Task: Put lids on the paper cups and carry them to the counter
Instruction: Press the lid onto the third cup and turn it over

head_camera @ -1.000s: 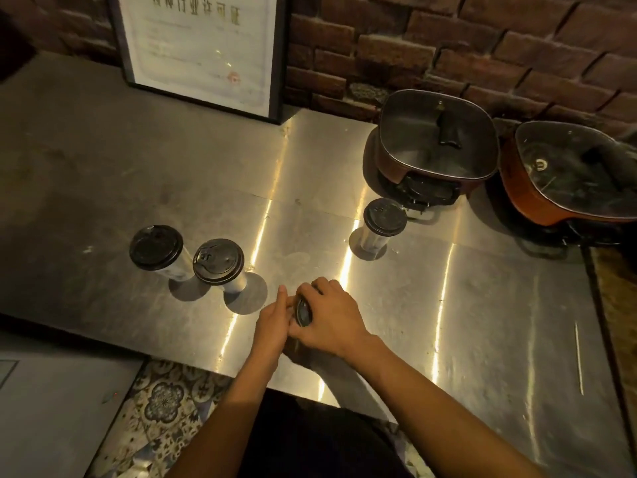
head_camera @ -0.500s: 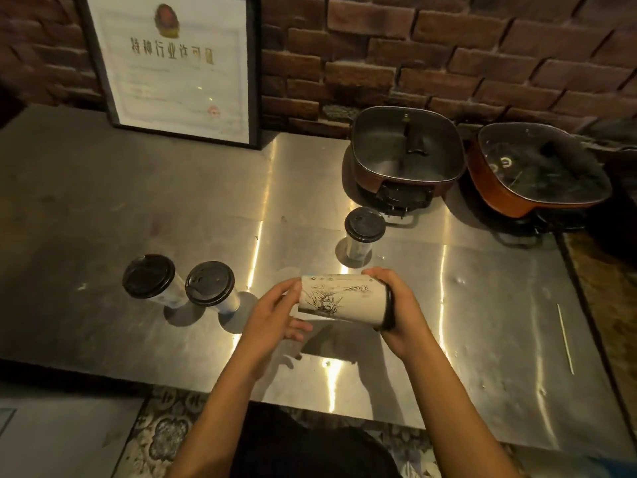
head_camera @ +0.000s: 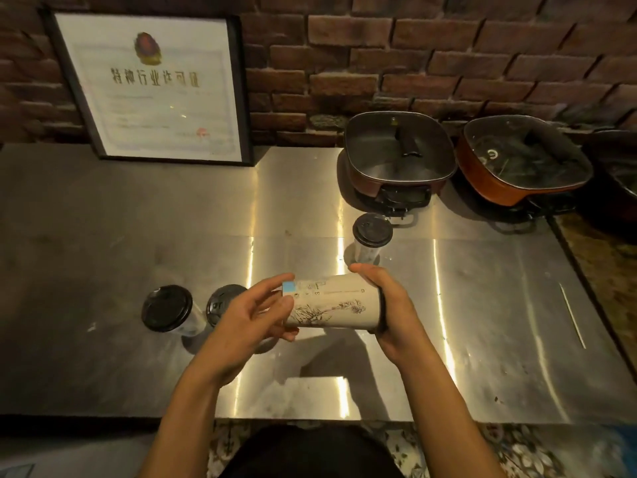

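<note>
You held the paper cup sideways, just nearer you than the standing lidded cup. Its long axis ran left-right: left hand pinching the base, right hand curled round the lidded end (lid facing right).

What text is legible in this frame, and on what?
"特种行业许可证": heading on the framed certificate.
Its fine print and red seal: too blurred.
Small print on the held paper cup: too small to read.
Cup lids: embossed marks unreadable.
</note>
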Available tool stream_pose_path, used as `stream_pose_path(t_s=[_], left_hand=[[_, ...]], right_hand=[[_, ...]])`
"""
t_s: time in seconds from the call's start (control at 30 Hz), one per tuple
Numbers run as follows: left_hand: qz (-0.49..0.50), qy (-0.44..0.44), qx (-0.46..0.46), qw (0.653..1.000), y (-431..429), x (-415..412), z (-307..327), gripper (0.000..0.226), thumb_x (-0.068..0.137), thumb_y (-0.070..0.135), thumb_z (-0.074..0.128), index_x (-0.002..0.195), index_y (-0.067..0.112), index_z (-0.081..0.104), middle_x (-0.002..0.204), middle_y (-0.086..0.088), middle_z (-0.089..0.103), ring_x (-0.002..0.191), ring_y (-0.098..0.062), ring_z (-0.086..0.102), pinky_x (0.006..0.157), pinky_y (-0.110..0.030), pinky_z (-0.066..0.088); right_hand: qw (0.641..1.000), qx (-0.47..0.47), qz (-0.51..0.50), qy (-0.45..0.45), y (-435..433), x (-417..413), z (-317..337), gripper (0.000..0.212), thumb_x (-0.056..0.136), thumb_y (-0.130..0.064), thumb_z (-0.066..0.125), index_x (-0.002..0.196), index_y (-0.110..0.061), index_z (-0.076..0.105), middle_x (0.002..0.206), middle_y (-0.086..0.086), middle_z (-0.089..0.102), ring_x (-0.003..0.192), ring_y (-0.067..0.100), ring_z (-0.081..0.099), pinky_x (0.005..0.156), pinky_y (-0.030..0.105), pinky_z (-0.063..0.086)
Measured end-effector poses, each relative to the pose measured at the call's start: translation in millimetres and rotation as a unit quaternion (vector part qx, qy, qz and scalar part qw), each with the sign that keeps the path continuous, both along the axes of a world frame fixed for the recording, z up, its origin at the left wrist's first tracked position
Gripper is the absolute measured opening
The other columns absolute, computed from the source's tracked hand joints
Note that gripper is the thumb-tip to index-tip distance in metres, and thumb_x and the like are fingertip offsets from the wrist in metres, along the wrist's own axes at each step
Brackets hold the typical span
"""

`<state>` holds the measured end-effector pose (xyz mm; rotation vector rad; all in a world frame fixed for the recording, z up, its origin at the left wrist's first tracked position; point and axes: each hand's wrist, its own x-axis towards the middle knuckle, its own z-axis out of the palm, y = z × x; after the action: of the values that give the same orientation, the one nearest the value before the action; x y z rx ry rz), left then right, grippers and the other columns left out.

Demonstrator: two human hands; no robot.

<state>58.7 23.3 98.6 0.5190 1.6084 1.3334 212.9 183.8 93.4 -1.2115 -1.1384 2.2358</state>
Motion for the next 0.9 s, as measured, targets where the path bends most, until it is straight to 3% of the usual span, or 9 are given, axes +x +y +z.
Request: stream_pose_path(t_s=[0.1,0.27,0.43,0.6,0.77,0.9], left_hand=[[-0.045,0.047,0.004,0.998,-12.0,-19.0,4.5,0.053,0.084,0.034,0.064,0.136,0.034,0.057,0.122,0.002,0.067,0.104,-0.02,0.073,0.084,-0.034,0.062],[0.045,0.008,-0.013,0.999,-17.2,-36.7,5.4,0.056,0.073,0.052,0.07,0.122,0.024,0.07,0.111,-0.015,0.073,0.072,-0.029,0.071,0.063,-0.035,0.059],[0.01,0.05,0.005,0.999,-32.3,-50.8,10.7,0.052,0.075,0.039,0.072,0.126,0.028,0.066,0.12,0.0,0.071,0.103,-0.027,0.073,0.085,-0.045,0.063],[0.049,0.041,-0.005,0.998,-38.6,-57.8,11.0,0.05,0.075,0.043,0.07,0.121,0.022,0.071,0.111,-0.005,0.075,0.089,-0.03,0.077,0.077,-0.052,0.064],[0.019,0.052,0.023,0.998,-45.8,-67.8,12.7,0.038,0.08,0.025,0.076,0.118,0.029,0.072,0.11,0.007,0.076,0.101,-0.015,0.075,0.076,-0.031,0.064],[0.046,0.046,0.017,0.998,-40.6,-65.8,12.5,0.049,0.077,0.041,0.071,0.122,0.024,0.069,0.11,-0.002,0.075,0.079,-0.025,0.076,0.062,-0.026,0.061]], right_hand=[[1.0,0.014,-0.011,0.008,-13.0,-12.3,4.2,0.018,0.091,-0.033,0.061,0.102,-0.023,0.072,0.09,0.009,0.062,0.072,0.02,0.065,0.049,0.024,0.048],[0.993,0.115,-0.012,0.013,-32.9,-28.1,15.0,0.04,0.081,-0.043,0.06,0.115,-0.025,0.07,0.105,0.009,0.065,0.084,0.017,0.067,0.049,0.021,0.049],[0.994,0.107,-0.016,-0.005,-43.1,-41.1,19.1,0.043,0.08,-0.047,0.059,0.116,-0.027,0.069,0.121,0.011,0.062,0.103,0.026,0.062,0.051,0.019,0.05],[0.992,0.123,-0.015,-0.002,-58.1,-49.2,16.9,0.044,0.081,-0.048,0.059,0.12,-0.029,0.065,0.118,0.005,0.063,0.102,0.022,0.063,0.053,0.019,0.05],[0.992,0.125,-0.014,-0.017,-62.2,-54.4,18.9,0.04,0.079,-0.049,0.059,0.115,-0.032,0.068,0.119,0.001,0.063,0.106,0.023,0.061,0.056,0.019,0.051],[0.991,0.13,-0.018,-0.015,-63.6,-55.2,19.4,0.039,0.079,-0.048,0.06,0.115,-0.035,0.067,0.12,0.001,0.063,0.107,0.023,0.061,0.056,0.02,0.05]])
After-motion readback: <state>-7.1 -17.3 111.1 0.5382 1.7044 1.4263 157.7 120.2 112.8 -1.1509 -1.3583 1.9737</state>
